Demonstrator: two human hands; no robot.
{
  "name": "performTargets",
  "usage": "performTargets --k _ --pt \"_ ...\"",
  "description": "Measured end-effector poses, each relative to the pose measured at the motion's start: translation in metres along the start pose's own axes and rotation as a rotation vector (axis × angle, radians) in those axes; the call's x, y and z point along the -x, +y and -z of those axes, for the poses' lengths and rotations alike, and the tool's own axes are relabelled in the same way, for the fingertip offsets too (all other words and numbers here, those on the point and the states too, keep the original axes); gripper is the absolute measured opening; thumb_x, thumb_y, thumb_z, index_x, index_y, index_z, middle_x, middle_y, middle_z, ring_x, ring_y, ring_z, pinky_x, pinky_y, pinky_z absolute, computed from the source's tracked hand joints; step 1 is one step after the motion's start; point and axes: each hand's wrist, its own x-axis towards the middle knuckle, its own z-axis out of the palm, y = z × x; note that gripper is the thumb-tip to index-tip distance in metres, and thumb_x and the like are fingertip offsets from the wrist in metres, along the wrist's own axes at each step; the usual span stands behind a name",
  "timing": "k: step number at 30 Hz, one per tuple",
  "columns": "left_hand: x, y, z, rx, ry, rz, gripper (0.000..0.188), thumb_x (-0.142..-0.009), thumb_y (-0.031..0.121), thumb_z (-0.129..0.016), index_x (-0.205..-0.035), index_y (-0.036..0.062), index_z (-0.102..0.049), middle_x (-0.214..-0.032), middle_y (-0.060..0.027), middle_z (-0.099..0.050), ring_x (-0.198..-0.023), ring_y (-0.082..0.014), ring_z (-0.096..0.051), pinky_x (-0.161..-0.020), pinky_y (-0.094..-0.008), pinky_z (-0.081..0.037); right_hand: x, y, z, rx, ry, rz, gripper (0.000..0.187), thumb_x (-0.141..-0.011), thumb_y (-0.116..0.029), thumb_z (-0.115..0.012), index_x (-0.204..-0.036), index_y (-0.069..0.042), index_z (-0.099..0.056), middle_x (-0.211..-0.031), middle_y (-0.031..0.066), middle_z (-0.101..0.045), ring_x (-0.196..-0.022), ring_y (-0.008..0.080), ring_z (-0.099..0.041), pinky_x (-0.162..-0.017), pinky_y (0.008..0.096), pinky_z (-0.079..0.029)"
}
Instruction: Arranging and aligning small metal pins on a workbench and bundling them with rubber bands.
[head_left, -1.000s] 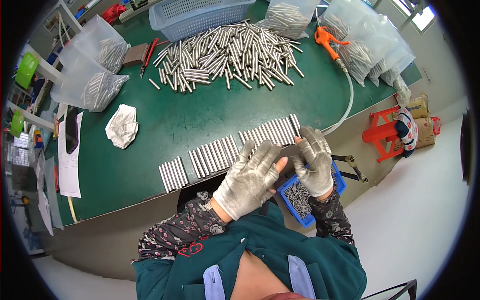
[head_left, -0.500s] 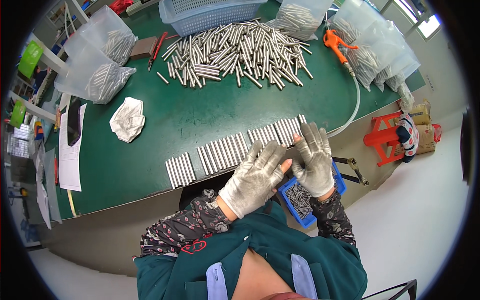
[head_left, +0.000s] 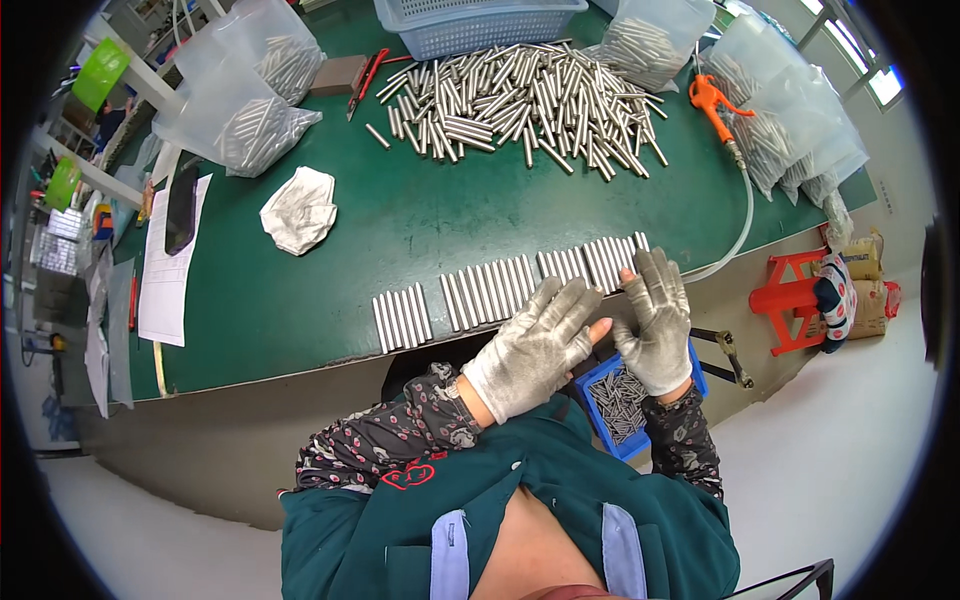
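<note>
Metal pins (head_left: 489, 291) on green table (head_left: 390, 235)

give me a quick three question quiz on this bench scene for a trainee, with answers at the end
1. What do the left hand and right hand wear?
A) nothing
B) soiled white gloves
C) blue rubber gloves

2. True or false: the metal pins nearest the hands are strewn in a jumbled heap.

3. Fill the gap: the bin below the bench edge, holding small metal pieces, is ____.

Key:
1. B
2. False: the near metal pins lie side by side in a row; the jumbled heap is farther back.
3. blue
</note>
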Motion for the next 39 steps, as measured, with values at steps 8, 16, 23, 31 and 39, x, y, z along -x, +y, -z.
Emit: performTargets --k 8,16,23,31,39 --pt "0.019 -0.001 0.008 0.058 -0.041 0.048 0.081 -0.07 0.039 -0.071 -0.14 0.0114 -0.039 -0.145 -0.0156 -0.036 -0.137 -0.0311 -0.031 -0.115 -0.0464 -0.018 -0.004 -0.011 -0.006 -0.058 0.021 0.099 0.055 -0.079 -0.017 -0.063 -0.131 -0.008 -0.049 -0.131 0.0209 -0.048 -0.125 0.0401 -0.044 -0.107 0.0524 -0.03" --pt "0.078 -0.054 0.051 -0.148 0.115 0.458 0.091 -0.071 0.048 -0.068 -0.143 0.0045 -0.031 -0.145 -0.0211 -0.034 -0.136 -0.0377 -0.03 -0.114 -0.0499 -0.018 -0.009 -0.009 -0.005 0.095 0.001 -0.057 0.07 -0.083 -0.051 -0.058 -0.134 -0.005 -0.046 -0.137 0.0262 -0.042 -0.128 0.0443 -0.039 -0.109 0.0524 -0.027" --pt "0.085 -0.061 0.043 -0.118 0.045 0.449 0.088 -0.073 0.052 -0.065 -0.141 0.0052 -0.035 -0.14 -0.0199 -0.04 -0.132 -0.0375 -0.035 -0.112 -0.0508 -0.023 -0.02 -0.022 -0.01 0.018 -0.005 -0.009 0.067 -0.075 -0.036 -0.067 -0.128 0.002 -0.05 -0.132 0.0323 -0.043 -0.124 0.0445 -0.043 -0.108 0.0532 -0.029" --pt "0.074 -0.056 0.039 -0.108 0.05 0.386 0.083 -0.074 0.047 -0.066 -0.14 0.0051 -0.037 -0.14 -0.018 -0.04 -0.131 -0.0358 -0.037 -0.111 -0.0506 -0.024 -0.017 -0.026 -0.011 0.034 -0.012 -0.017 0.069 -0.074 -0.033 -0.068 -0.131 -0.001 -0.047 -0.134 0.0301 -0.042 -0.125 0.0445 -0.042 -0.108 0.0529 -0.029" --pt "0.075 -0.059 0.036 -0.114 0.07 0.364 0.075 -0.08 0.045 -0.059 -0.139 0.0045 -0.037 -0.141 -0.0167 -0.04 -0.131 -0.0354 -0.037 -0.111 -0.0506 -0.024 -0.017 -0.02 -0.008 0.008 0.013 -0.009 0.067 -0.076 -0.037 -0.066 -0.131 -0.002 -0.048 -0.135 0.0259 -0.043 -0.127 0.0436 -0.039 -0.109 0.0533 -0.027"
